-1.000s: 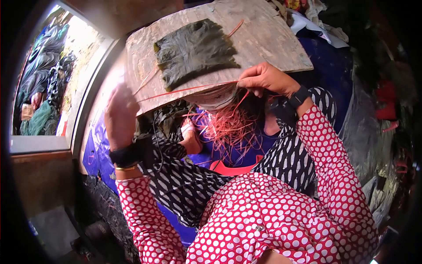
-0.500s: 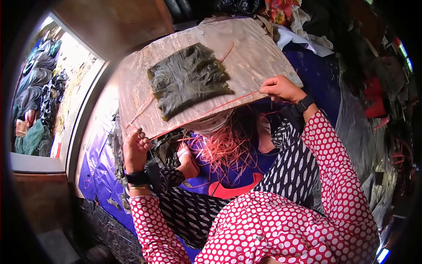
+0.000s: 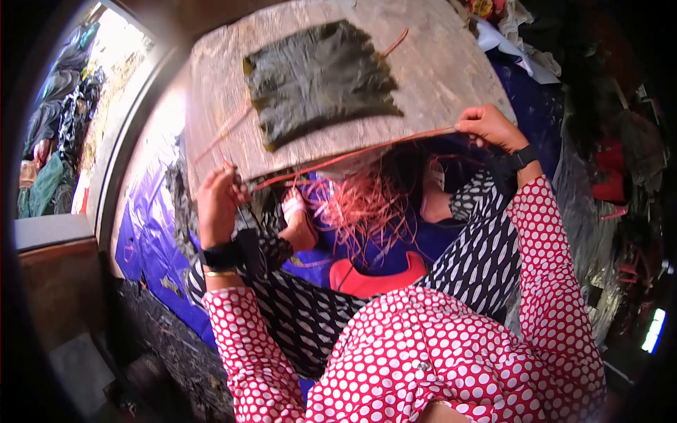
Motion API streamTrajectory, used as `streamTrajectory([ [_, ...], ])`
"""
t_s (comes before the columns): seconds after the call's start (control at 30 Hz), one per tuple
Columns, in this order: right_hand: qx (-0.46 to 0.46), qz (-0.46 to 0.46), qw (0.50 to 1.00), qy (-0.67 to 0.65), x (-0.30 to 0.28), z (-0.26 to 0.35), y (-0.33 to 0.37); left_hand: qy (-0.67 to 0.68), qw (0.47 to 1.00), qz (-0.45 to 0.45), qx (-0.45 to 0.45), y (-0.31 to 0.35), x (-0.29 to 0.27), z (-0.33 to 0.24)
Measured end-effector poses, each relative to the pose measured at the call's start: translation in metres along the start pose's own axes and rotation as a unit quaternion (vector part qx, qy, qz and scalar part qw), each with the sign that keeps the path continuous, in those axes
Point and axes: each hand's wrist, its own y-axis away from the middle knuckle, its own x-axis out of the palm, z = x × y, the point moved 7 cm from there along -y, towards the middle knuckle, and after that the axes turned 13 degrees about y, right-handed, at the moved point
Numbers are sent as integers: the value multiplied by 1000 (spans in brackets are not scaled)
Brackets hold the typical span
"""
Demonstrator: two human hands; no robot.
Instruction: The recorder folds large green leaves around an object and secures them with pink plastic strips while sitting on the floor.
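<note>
both hands (image 3: 220,201) (image 3: 490,127) pull a red strip (image 3: 345,155) taut (along the board's (image 3: 437,63) edge).

No packages, labels or signs were visible. One small lit screen-like panel (image 3: 654,330), a narrow upright rectangle glowing pale green-white, stood far right of and below the right hand (image 3: 490,127).

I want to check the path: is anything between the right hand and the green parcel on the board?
Nothing visible. Bare board lies between the right hand and the parcel. That hand and the left hand hold a red strip along the board's near edge.
</note>
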Motion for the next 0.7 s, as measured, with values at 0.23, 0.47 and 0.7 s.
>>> streamTrajectory([
  [0.23, -60, 148, 987, 18, 72, 43, 27, -118, 988, 95, -30, 12, 47, 11],
  [0.47, -78, 198, 977, 20, 103, 56, 30, -179, 960, 213, -32, 19, 104, 21],
  [0.7, -87, 282, 951, 93, 138, 64, 35, -208, 936, 282, -19, 43, 128, 31],
])
